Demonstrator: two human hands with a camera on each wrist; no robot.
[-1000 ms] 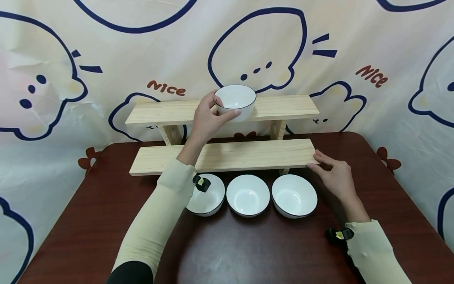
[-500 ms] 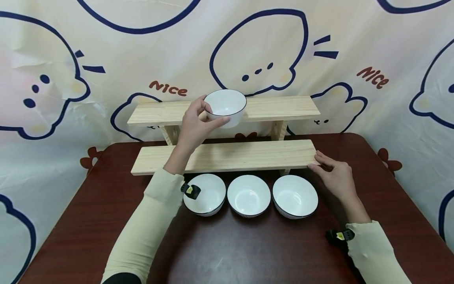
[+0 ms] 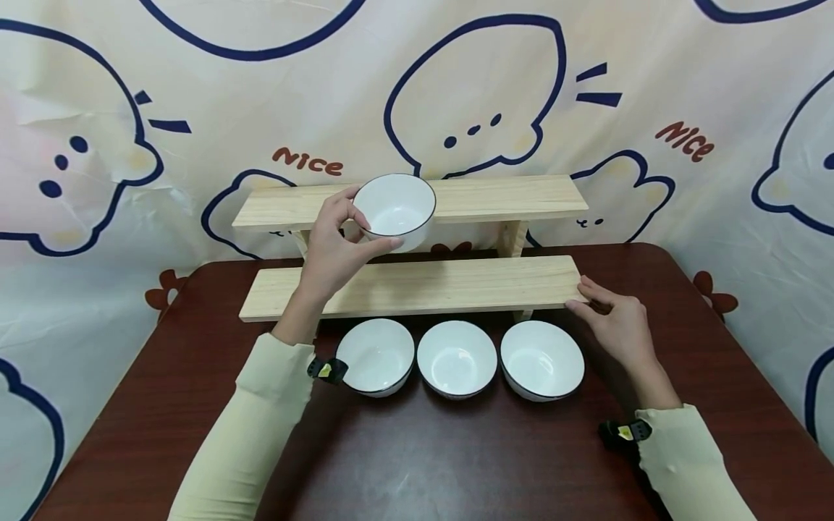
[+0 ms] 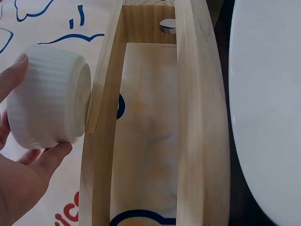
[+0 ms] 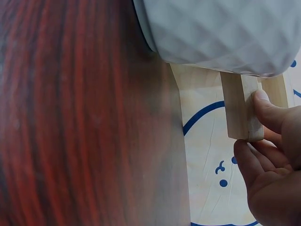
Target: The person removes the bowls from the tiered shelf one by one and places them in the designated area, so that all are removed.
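A white bowl with a thin dark rim (image 3: pixel 396 206) is gripped at its left side by my left hand (image 3: pixel 335 246), thumb toward the front. In the head view it overlaps the upper board (image 3: pixel 508 199) of a two-tier wooden shelf; in the left wrist view the ribbed bowl (image 4: pixel 47 99) shows its foot close beside the wooden edge. My right hand (image 3: pixel 615 322) pinches the right end of the lower board (image 3: pixel 456 286), thumb on one face and fingers below, as the right wrist view shows at the board's end (image 5: pixel 242 108).
Three similar white bowls, the left one (image 3: pixel 378 356), the middle one (image 3: pixel 456 358) and the right one (image 3: pixel 542 359), stand in a row before the shelf. They rest on a dark red-brown table (image 3: pixel 449 463). A cartoon-printed cloth (image 3: pixel 313 87) hangs behind.
My left hand has carried the bowl leftward and slightly lower along the front of the upper board. The right hand keeps its place on the lower board's end.
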